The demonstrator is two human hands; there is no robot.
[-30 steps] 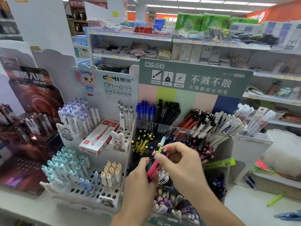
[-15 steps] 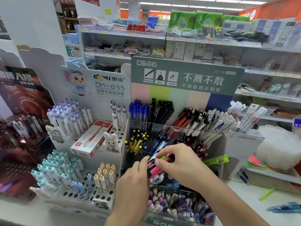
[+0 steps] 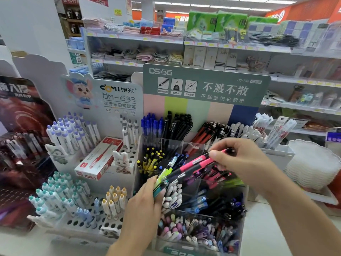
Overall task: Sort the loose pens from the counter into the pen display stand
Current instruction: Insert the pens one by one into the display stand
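A person's left hand (image 3: pixel 145 206) grips a bundle of pens (image 3: pixel 166 179) by their lower ends, in front of the clear pen display stand (image 3: pixel 199 228). The right hand (image 3: pixel 245 163) pinches the upper end of a pink pen (image 3: pixel 195 163) in that bundle, above the stand's compartments of pink and black pens.

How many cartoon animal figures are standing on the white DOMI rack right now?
2: a grey fox-like figure at the rack's left edge beside the purple-capped pens, and a white rabbit figure right of the red pen box. Others could be hidden.
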